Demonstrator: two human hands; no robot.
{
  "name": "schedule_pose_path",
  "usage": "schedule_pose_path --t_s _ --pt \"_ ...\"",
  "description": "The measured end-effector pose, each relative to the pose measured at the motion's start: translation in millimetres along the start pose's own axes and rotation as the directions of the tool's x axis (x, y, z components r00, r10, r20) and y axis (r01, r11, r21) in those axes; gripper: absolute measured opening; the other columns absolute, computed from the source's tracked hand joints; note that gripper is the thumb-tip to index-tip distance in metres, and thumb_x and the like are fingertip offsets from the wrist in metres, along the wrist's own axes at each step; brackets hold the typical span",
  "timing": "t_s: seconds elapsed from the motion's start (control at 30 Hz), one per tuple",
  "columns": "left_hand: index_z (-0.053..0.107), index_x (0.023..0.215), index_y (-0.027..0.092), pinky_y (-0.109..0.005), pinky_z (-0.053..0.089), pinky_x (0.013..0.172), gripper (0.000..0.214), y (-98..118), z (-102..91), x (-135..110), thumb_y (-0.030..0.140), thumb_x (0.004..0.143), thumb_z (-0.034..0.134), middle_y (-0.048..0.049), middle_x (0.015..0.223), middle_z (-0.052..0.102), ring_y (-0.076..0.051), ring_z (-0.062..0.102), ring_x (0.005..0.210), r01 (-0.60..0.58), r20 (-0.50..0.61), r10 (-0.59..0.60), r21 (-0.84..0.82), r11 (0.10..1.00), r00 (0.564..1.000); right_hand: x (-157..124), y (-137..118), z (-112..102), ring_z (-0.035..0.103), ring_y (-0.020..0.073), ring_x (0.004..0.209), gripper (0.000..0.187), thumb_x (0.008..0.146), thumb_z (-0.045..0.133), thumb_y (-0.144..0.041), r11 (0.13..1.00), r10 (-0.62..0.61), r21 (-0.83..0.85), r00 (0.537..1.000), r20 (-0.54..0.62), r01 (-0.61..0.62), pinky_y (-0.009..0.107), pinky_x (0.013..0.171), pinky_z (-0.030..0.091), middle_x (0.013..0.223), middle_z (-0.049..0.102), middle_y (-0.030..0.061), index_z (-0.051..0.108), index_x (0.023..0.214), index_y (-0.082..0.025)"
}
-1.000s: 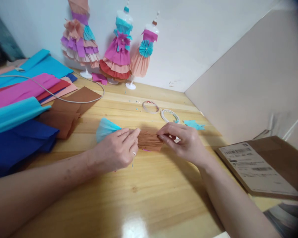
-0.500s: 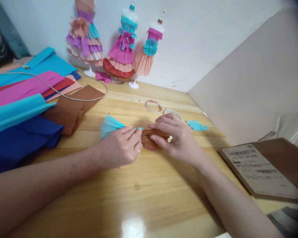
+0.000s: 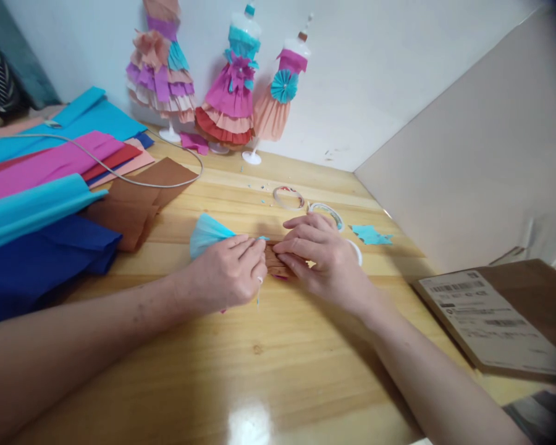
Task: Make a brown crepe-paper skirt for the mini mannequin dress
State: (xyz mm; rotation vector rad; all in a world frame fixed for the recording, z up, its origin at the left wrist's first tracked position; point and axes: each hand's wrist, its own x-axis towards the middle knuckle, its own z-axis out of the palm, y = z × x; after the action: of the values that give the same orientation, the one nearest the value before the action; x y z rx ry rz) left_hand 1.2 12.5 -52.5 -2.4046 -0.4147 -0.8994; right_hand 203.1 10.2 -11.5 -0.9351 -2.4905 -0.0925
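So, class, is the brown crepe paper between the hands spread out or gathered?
Gathered: only a pleated bunch of brown crepe paper shows, squeezed between the left hand and right hand.

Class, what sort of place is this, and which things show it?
Probably a craft desk: coloured paper sheets lie on the wooden table, three paper dresses stand by the wall, and the left hand and right hand press pleated paper.

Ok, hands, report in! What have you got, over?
Left hand pinching brown pleated paper. Right hand fingers flat on it, grip hidden. Turquoise paper fan at left hand's far side.
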Motion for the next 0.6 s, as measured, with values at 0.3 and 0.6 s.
schedule_pose_path --t_s 0.3,0.6 --pt "0.068 0.08 0.005 -0.033 0.058 0.079 0.028 -0.2 -1.4 -0.3 0.003 0.086 0.04 -0.0189 0.094 0.073 -0.022 0.07 0.085 0.006 0.0 -0.006 0.02 1.0 1.0 -0.4 -0.7 0.8 0.06 0.0254 0.096 0.018 0.088 0.052 -0.012 0.995 -0.069 -0.071 0.998 -0.016 0.067 0.045 0.087 0.041 0.071 0.067 0.0045 0.068 0.081 -0.017" --pt "0.068 0.077 0.007 -0.035 0.058 0.073 0.026 -1.0 -0.9 0.9 0.006 0.087 0.044 -0.0154 0.095 0.073 -0.021 0.069 0.081 -0.037 0.012 0.037 -0.014 0.999 0.999 -0.2 -1.1 -1.8 0.059 0.0231 0.098 0.021 0.089 0.049 -0.014 0.995 -0.061 -0.079 0.998 0.034 0.064 0.049 0.094 0.037 0.074 0.068 0.0035 0.067 0.081 -0.021"
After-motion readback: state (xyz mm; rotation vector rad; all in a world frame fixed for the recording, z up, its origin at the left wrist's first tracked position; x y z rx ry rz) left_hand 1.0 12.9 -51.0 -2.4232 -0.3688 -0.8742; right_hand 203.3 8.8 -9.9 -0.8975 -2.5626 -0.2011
